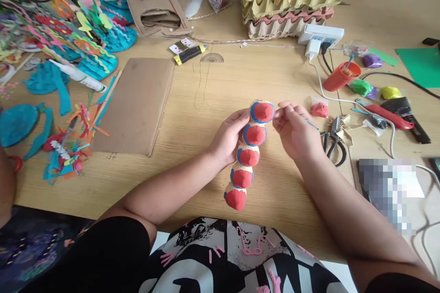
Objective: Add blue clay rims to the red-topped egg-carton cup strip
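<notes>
A strip of egg-carton bumps [248, 157] runs from upper right to lower left above the table, its tops covered in red clay with blue clay around them. My left hand [229, 136] grips the strip along its upper left side. Close to the right of the top bump, my right hand [296, 129] has its thumb and fingertips pressed together. A thin bluish stick shows behind its fingers; whatever lies between the fingertips is too small to make out.
Scissors [334, 141], clay packets [319, 108] and a red cup [342, 76] lie to the right. Egg trays [292, 0] and a power strip [321, 34] stand at the back. Cardboard [132, 105], a glue bottle [79, 75] and paper crafts are leftward, near another person's arm [6, 187].
</notes>
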Tool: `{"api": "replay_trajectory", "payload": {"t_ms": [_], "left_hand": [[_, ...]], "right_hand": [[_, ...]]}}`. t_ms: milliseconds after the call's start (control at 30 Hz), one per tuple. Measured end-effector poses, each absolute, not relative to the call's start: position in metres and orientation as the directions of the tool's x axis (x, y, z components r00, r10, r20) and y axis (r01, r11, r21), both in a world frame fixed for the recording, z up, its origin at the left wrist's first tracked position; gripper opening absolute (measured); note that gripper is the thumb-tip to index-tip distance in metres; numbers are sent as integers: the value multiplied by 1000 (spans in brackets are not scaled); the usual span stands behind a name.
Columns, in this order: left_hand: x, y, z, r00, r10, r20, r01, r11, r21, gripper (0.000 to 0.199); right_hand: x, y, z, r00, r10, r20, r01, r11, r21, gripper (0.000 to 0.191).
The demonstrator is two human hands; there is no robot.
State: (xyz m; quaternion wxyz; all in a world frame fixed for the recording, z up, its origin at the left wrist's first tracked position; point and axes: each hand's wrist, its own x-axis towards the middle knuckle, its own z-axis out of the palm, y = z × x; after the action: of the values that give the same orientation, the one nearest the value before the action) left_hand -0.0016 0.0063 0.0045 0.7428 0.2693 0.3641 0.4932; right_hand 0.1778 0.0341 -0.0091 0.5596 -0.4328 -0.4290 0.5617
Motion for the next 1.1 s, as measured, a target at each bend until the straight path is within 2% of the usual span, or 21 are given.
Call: {"api": "replay_trajectory", "payload": {"t_ms": [167,333,533,733,967,1100], "left_hand": [[1,7,-7,292,928,-231,-534,358,766,45],[1,8,-8,323,923,-210,-537,362,762,40],[-4,17,-9,330,921,-206,-507,357,785,38],[-5,19,-11,312,929,-197,-482,333,810,38],[-7,21,-16,331,925,-185,-454,328,828,45],[-6,21,-18,307,934,-183,-456,314,833,40]], "right_hand": [[163,19,-7,-212,976,-56,-282,-116,-952,38],[162,14,-4,-212,973,-94,-381,-170,-909,37],[162,14,-6,-248,963,-107,-346,-191,-919,36],[160,15,-5,-292,943,-157,-404,-271,-874,41],[162,16,-12,-307,933,-188,-428,-312,-848,37],[163,16,-15,-312,933,-182,-433,-310,-846,36]]}}
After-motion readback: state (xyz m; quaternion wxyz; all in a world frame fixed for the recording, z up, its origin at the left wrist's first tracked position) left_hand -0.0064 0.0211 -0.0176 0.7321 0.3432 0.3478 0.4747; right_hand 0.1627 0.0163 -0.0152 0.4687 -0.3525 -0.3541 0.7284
